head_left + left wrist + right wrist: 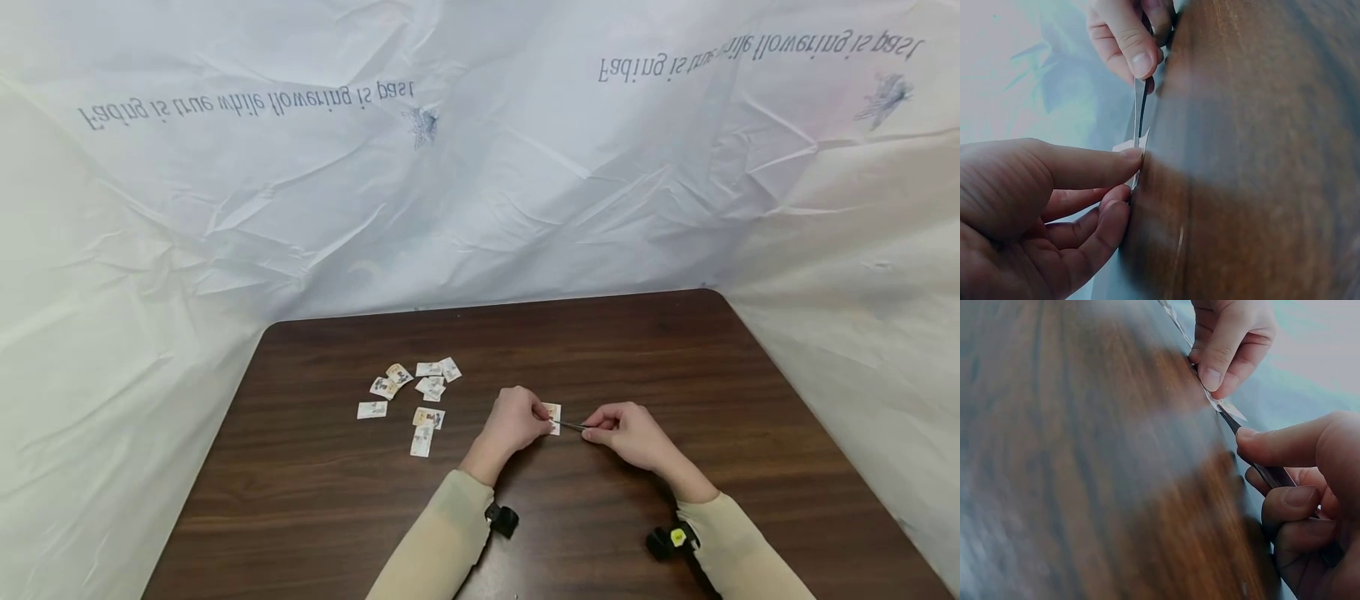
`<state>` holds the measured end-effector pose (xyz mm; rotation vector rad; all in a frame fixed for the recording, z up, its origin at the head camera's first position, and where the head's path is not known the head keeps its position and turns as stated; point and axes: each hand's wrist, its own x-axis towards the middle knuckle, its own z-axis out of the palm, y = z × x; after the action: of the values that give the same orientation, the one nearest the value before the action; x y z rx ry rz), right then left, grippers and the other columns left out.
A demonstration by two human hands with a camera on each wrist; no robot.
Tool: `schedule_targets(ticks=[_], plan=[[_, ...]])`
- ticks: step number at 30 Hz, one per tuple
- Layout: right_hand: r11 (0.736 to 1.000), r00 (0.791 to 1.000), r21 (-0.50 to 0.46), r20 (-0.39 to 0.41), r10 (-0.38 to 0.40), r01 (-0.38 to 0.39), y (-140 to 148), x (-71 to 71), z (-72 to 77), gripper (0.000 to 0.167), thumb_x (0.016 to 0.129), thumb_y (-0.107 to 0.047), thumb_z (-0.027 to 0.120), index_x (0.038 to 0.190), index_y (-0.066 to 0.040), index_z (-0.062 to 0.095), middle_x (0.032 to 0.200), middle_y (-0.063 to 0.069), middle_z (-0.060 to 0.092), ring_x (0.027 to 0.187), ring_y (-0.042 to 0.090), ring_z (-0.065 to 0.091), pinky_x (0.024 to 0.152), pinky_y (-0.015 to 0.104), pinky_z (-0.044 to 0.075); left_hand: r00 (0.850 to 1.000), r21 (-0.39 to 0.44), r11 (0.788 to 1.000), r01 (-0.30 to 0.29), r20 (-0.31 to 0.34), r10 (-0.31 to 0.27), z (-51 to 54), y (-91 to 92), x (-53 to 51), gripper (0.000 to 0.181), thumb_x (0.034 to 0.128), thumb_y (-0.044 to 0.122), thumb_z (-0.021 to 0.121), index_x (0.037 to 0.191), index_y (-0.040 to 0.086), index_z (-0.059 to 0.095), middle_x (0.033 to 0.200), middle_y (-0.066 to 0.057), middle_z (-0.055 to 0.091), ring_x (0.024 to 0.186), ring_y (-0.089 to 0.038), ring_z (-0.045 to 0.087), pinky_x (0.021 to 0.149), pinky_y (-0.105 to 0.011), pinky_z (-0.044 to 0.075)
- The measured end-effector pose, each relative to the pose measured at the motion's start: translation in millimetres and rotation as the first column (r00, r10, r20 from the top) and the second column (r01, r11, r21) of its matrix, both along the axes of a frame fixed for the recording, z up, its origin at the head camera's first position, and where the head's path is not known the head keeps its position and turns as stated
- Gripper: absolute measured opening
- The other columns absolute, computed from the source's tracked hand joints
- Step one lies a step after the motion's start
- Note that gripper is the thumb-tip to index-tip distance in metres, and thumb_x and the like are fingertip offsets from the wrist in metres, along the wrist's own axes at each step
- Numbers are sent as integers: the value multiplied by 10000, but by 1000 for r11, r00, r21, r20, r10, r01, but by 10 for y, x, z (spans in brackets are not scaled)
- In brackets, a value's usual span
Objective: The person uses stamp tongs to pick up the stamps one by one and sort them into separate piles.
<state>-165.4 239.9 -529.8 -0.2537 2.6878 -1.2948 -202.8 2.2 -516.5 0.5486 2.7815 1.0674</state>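
Note:
A small white printed card (554,411) is held just over the middle of the table. My left hand (517,419) pinches its left side between thumb and fingers. From the right, my right hand (630,433) grips a pair of dark metal tweezers (572,426), whose tips reach the card near my left thumb. In the left wrist view the two arms of the tweezers (1137,112) run down to the card. The right wrist view shows the card (1232,410) tilted edge-on beside the tips. Left fingers partly hide the card and the tips.
To the left lie several small printed cards, some overlapping: a pair (422,439) nearest my left hand, a lone one (372,410), and others farther back. The dark wooden table (600,342) meets white sheeting (480,208) behind and at both sides.

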Motion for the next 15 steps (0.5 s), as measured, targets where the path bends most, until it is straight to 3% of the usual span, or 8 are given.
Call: schedule_targets(ticks=[15], plan=[[1000,1000,-10,-6,14,-14,22,-52,55,64,966,-177,811,973,-115,825,799,-21,714,690,168,609,628,290,483,999,32,999,-15,29,14,36,-8,-4,103,844,158,925,790,146,838,746,104,713,681,-44,594,648,-224,511]])
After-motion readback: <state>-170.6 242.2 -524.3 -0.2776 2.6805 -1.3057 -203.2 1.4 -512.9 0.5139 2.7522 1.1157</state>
